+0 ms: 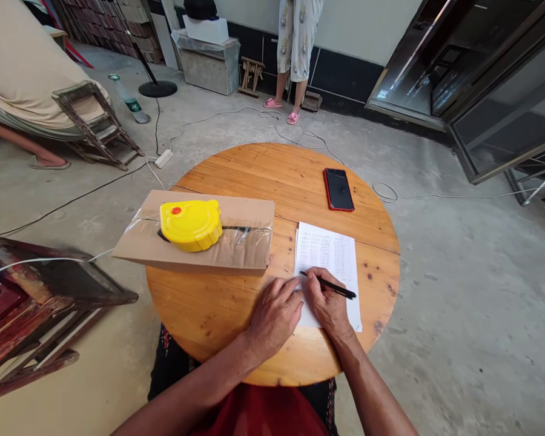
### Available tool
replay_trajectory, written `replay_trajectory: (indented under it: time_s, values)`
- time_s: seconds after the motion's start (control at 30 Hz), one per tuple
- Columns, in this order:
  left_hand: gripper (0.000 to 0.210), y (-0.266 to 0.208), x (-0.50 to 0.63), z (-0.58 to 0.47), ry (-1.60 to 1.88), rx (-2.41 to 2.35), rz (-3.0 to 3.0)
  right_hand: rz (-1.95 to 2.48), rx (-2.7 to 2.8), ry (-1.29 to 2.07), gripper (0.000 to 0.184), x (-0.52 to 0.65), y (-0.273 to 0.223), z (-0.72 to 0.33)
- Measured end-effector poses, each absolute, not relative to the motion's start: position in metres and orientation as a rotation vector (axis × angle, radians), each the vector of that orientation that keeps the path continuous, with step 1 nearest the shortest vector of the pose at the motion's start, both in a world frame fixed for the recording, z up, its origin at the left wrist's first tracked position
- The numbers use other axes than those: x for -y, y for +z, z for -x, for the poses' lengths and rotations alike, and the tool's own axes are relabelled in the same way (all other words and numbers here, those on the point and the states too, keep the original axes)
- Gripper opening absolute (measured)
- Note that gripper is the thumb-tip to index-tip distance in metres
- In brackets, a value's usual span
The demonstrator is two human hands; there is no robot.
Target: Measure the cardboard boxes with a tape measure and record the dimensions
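A black pen (340, 289) is pinched in my right hand (329, 303), its tip on the left part of a white sheet of paper (350, 315). Rows of handwriting cover the upper part of that sheet. My left hand (275, 312) lies flat beside it, fingertips on the paper's left edge. Left of the hands, a closed cardboard box (249, 209) rests on the round wooden table (222, 303). On top of the box sits a yellow tape-measure-shaped object (188, 225) with a red button.
A phone with a red case (339, 189) lies near the table's far right edge. Wooden chairs (95, 127) stand at the left. A plastic bottle (129, 100) and cables are on the floor. Beyond the table, a person in pink sandals (293, 117) stands by the wall.
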State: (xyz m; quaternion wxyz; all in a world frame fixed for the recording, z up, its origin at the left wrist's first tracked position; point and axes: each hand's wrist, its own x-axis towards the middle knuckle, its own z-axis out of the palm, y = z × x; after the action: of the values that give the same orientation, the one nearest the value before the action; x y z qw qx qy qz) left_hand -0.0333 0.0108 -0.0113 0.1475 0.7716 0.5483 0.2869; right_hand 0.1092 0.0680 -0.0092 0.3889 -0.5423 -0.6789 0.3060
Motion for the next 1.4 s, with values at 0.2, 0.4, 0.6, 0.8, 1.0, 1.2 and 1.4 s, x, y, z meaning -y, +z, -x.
replay_trajectory:
  time_s: [0.2, 0.4, 0.6, 0.8, 1.0, 1.2, 1.4]
  values:
    - [0.022, -0.011, -0.011, 0.033, 0.832, -1.578, -2.221, 1.376, 1.754, 0.769, 0.022, -0.068, -0.007, -0.109]
    - [0.019, -0.009, -0.011, 0.033, 0.841, -1.587, -2.226, 1.35, 1.691, 0.802, 0.022, -0.067, -0.007, -0.11]
    - [0.021, -0.01, -0.012, 0.034, 0.83, -1.582, -2.226, 1.348, 1.725, 0.788, 0.021, -0.068, -0.006, -0.109]
    - [0.02, -0.011, -0.011, 0.034, 0.823, -1.584, -2.219, 1.351, 1.739, 0.77, 0.021, -0.068, -0.006, -0.109]
    - [0.024, -0.008, -0.011, 0.034, 0.775, -1.585, -2.242, 1.368, 1.617, 0.849, 0.022, -0.067, -0.012, -0.114]
    - [0.025, -0.009, -0.013, 0.033, 0.779, -1.563, -2.259, 1.381, 1.58, 0.882, 0.023, -0.068, -0.018, -0.114]
    - [0.025, -0.008, -0.012, 0.033, 0.785, -1.566, -2.247, 1.368, 1.595, 0.848, 0.022, -0.068, -0.015, -0.114]
